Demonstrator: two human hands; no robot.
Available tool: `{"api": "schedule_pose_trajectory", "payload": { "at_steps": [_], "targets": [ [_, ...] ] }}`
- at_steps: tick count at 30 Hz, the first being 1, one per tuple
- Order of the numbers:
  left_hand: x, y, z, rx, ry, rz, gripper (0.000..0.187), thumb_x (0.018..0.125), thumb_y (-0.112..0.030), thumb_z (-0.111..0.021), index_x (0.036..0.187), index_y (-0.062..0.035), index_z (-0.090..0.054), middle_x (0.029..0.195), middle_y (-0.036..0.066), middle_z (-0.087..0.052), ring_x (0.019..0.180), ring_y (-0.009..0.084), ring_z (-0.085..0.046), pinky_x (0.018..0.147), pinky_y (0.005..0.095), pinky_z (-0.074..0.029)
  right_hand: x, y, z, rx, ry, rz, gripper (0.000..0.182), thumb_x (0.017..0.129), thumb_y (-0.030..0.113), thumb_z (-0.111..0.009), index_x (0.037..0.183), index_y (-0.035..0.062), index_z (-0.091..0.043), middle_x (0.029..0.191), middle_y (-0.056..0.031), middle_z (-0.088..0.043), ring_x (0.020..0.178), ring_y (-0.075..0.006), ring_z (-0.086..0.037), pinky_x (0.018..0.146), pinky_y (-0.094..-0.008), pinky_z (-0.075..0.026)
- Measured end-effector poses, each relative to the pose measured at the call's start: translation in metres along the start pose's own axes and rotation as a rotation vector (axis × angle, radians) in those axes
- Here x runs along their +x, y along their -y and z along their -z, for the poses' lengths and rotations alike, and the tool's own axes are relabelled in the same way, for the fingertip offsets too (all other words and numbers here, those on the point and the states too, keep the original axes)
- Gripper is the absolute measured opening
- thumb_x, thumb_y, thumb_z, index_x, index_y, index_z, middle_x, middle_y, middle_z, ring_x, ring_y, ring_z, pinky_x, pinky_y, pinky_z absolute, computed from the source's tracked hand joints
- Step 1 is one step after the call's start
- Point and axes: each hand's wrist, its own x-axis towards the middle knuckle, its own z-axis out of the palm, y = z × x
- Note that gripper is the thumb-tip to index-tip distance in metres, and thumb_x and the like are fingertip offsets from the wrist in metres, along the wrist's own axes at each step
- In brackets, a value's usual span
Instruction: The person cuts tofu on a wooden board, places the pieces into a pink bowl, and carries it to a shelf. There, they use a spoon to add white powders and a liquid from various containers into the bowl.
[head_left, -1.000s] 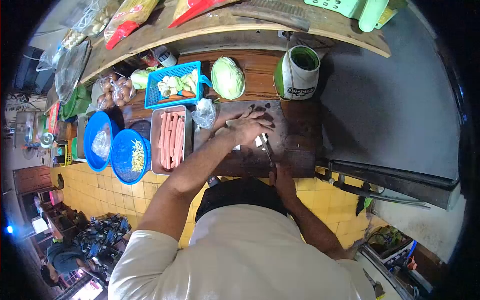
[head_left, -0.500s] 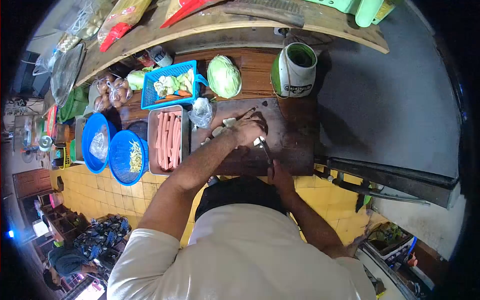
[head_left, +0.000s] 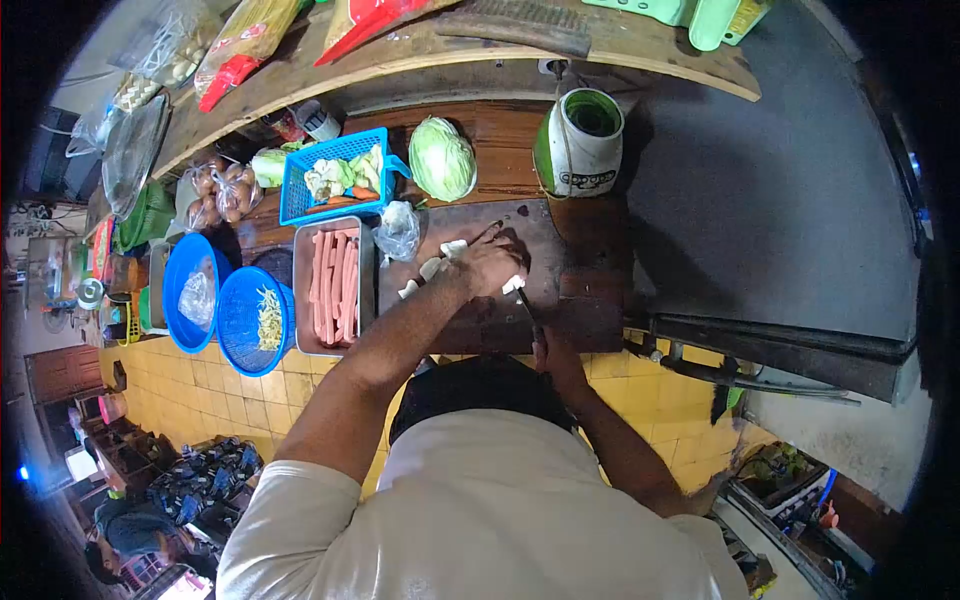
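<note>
My left hand (head_left: 492, 268) is closed over the dark cutting board (head_left: 460, 325), its fingers on a white chunk of food (head_left: 513, 284) whose kind I cannot make out. My right hand (head_left: 562, 362) grips a knife (head_left: 529, 312) by the handle, and the blade meets that chunk. Several similar white pieces lie left of my left hand, among them one white piece (head_left: 430, 268). A knotted clear plastic bag (head_left: 398, 232) rests at the board's left edge.
Left of the board stand a metal tray (head_left: 367, 290) of sausages, a blue basket (head_left: 290, 212) with cauliflower and carrots, and two blue bowls. A cabbage (head_left: 442, 158) and a green-white container (head_left: 590, 150) stand behind it. A wooden shelf (head_left: 400, 55) overhangs the back.
The view has shifted slightly. The knife blade sits a little lower against the white chunk, and both hands keep nearly the same place.
</note>
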Motion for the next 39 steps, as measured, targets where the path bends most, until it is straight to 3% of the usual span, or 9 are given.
{"api": "schedule_pose_trajectory", "payload": {
  "at_steps": [11,13,15,17,23,28,31,33,39],
  "targets": [
    [-0.015,0.0,-0.01,-0.075,-0.161,0.024,0.06,0.07,-0.005,-0.068,0.126,-0.024,-0.059,0.142,0.0,-0.048,0.136,0.0221,-0.036,0.119,0.0444,-0.019,-0.093,-0.036,0.073,-0.174,0.001,0.017,0.042,0.089,0.016,-0.058,0.129,0.0055,-0.048,0.11,-0.0242,-0.059,0.096,-0.0395,-0.059,0.084,-0.0461,-0.049],
    [-0.032,0.003,-0.002,-0.081,-0.373,-0.043,0.058,0.071,-0.006,-0.07,0.126,-0.0216,-0.06,0.138,0.005,-0.052,0.128,0.0247,-0.047,0.113,0.0419,-0.035,-0.089,-0.04,0.074,-0.171,0.016,-0.079,0.05,0.088,0.017,-0.058,0.136,0.0078,-0.044,0.115,-0.027,-0.057,0.098,-0.0408,-0.058,0.086,-0.0471,-0.049],
    [-0.061,-0.003,0.011,-0.566,-0.706,0.189,0.052,0.076,-0.004,-0.071,0.124,-0.019,-0.061,0.129,0.009,-0.059,0.113,0.0266,-0.06,0.098,0.0376,-0.049,-0.064,-0.048,0.064,-0.304,-0.381,0.118,0.054,0.087,0.017,-0.058,0.138,0.0072,-0.042,0.12,-0.0298,-0.054,0.109,-0.0428,-0.056,0.091,-0.0478,-0.048],
    [-0.098,-0.014,0.028,-0.839,-0.684,0.458,0.044,0.083,0.001,-0.066,0.125,-0.0103,-0.059,0.123,0.012,-0.061,0.11,0.0216,-0.06,0.093,0.0355,-0.049,-0.027,-0.031,0.061,-0.359,-0.412,0.147,0.056,0.087,0.016,-0.057,0.14,0.0071,-0.04,0.126,-0.0324,-0.049,0.12,-0.0447,-0.051,0.097,-0.0502,-0.045],
    [-0.171,-0.004,-0.058,-1.331,-0.832,0.51,0.034,0.09,0.004,-0.061,0.122,-0.0012,-0.055,0.113,0.002,-0.06,0.102,0.0115,-0.057,0.092,0.0256,-0.046,0.05,0.032,0.061,-0.532,-0.402,0.275,0.058,0.081,0.015,-0.062,0.137,0.0103,-0.047,0.111,-0.0241,-0.055,0.1,-0.0419,-0.056,0.083,-0.0509,-0.048],
    [-0.167,-0.02,-0.097,-1.415,-0.834,0.636,0.05,0.083,0.003,-0.064,0.13,0.0033,-0.046,0.119,0.011,-0.059,0.11,0.0207,-0.058,0.097,0.0331,-0.044,0.076,0.03,0.031,-0.488,-0.384,0.261,0.057,0.08,0.017,-0.064,0.135,0.0095,-0.049,0.11,-0.023,-0.055,0.103,-0.0395,-0.056,0.084,-0.0493,-0.047],
    [-0.141,-0.006,-0.13,-1.217,-1.178,0.683,0.043,0.081,-0.002,-0.067,0.121,0.005,-0.053,0.106,0.016,-0.064,0.1,0.0278,-0.062,0.087,0.0361,-0.048,0.064,0.043,0.02,-0.549,-0.421,0.369,0.058,0.082,0.018,-0.063,0.136,0.0072,-0.046,0.113,-0.0223,-0.055,0.106,-0.0408,-0.054,0.087,-0.0515,-0.045],
    [-0.145,0.004,-0.123,-1.193,-0.908,0.721,0.063,0.085,0.005,-0.059,0.141,0.0071,-0.033,0.124,0.013,-0.057,0.11,0.019,-0.057,0.097,0.0301,-0.044,0.065,0.054,0.013,-0.516,-0.476,0.474,0.057,0.083,0.019,-0.063,0.136,0.0063,-0.044,0.115,-0.0212,-0.054,0.108,-0.0414,-0.053,0.089,-0.0535,-0.044],
    [-0.121,0.022,-0.134,-1.747,-0.789,0.674,0.029,0.092,-0.008,-0.06,0.121,-0.0062,-0.056,0.104,0.003,-0.063,0.095,0.0136,-0.059,0.082,0.0256,-0.048,0.106,0.078,-0.028,-0.321,-0.314,0.225,0.058,0.081,0.016,-0.065,0.134,0.0017,-0.046,0.119,-0.025,-0.054,0.108,-0.0434,-0.053,0.096,-0.0492,-0.041]
  ]
}}
